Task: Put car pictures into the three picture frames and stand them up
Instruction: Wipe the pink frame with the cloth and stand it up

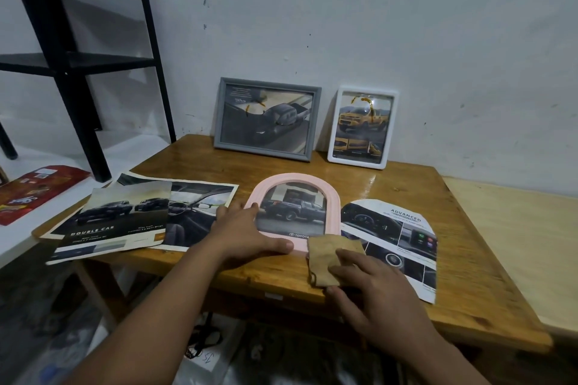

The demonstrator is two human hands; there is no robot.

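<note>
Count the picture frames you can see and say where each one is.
3. The grey frame and white frame stand against the wall; the pink frame lies flat on the table.

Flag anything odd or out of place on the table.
The pink arched frame lies flat while the grey frame and white frame stand against the wall. Loose brochure pages overhang the table's left edge.

Location: plain domestic room, informal home workspace.

Evidence: scuffed, marked white wall (344, 9); varnished wooden table (438, 228) set against it; black metal shelf unit (78, 56) to the left; red snack packet (31, 191) on an adjoining white surface; loose bags and clutter on the floor beneath. No commercial or laboratory fittings visible.
</note>
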